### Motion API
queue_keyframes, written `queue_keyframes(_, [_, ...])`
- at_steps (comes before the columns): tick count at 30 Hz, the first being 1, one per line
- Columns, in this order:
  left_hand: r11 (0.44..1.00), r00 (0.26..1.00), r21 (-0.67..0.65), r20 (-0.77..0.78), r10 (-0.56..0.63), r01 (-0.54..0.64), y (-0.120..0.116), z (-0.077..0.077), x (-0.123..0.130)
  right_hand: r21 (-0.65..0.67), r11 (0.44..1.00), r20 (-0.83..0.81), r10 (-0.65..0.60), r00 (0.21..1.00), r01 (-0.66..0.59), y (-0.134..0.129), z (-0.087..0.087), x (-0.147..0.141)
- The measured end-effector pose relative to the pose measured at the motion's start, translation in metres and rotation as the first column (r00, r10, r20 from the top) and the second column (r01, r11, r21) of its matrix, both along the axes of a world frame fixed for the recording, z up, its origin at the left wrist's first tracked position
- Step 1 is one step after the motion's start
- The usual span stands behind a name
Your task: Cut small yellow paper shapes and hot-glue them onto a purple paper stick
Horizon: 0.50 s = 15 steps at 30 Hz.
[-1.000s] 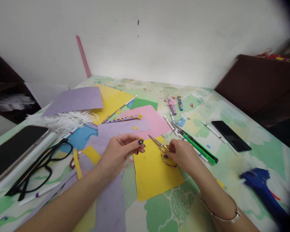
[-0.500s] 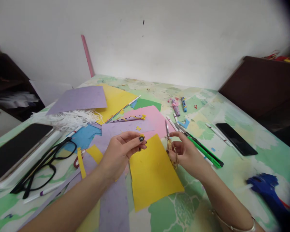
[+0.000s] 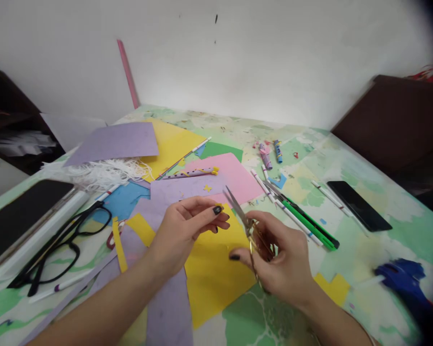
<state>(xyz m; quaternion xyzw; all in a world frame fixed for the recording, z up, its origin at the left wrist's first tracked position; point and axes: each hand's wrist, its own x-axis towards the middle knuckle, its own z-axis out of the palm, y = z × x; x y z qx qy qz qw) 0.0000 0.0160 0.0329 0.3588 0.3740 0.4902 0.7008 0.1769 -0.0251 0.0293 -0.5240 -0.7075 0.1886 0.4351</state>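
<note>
My left hand (image 3: 187,228) pinches a small piece of yellow paper (image 3: 221,206) between thumb and forefinger, mostly hidden by the fingers. Gold-handled scissors (image 3: 251,229) are in my right hand (image 3: 283,254), fingers in the loops, with the blades pointing up and left toward my left fingertips. The blades look closed and do not touch the small piece. Under both hands lies a yellow sheet (image 3: 216,278). Behind them, a small yellow cutout (image 3: 207,188) rests on a purple sheet (image 3: 173,188), near a rolled purple paper stick (image 3: 193,173) with yellow trim.
At the left are black glasses (image 3: 75,245), a large phone (image 3: 25,216) and white yarn (image 3: 104,174). To the right lie a green cutter (image 3: 306,221), several markers, a black phone (image 3: 359,205) and a blue glue gun (image 3: 406,281). Small paper rolls (image 3: 265,156) sit farther back.
My right hand has turned and the scissors now tilt toward my left hand. A yellow scrap right of my right wrist has come into view. The camera view has shifted slightly.
</note>
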Motion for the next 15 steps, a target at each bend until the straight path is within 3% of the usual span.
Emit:
queue_keyframes(8, [0.995, 0.994, 0.074, -0.089, -0.065, 0.072, -0.0034, -0.0002, 0.0041, 0.153, 0.988, 0.223, -0.063, 0.973, 0.029, -0.0016, -0.0073, -0.0103])
queue_keyframes(15, [0.996, 0.998, 0.073, -0.025, -0.053, 0.054, -0.0045, -0.0018, 0.0064, 0.254, 0.965, 0.281, -0.135, 0.95, 0.062, -0.0016, -0.009, -0.0104])
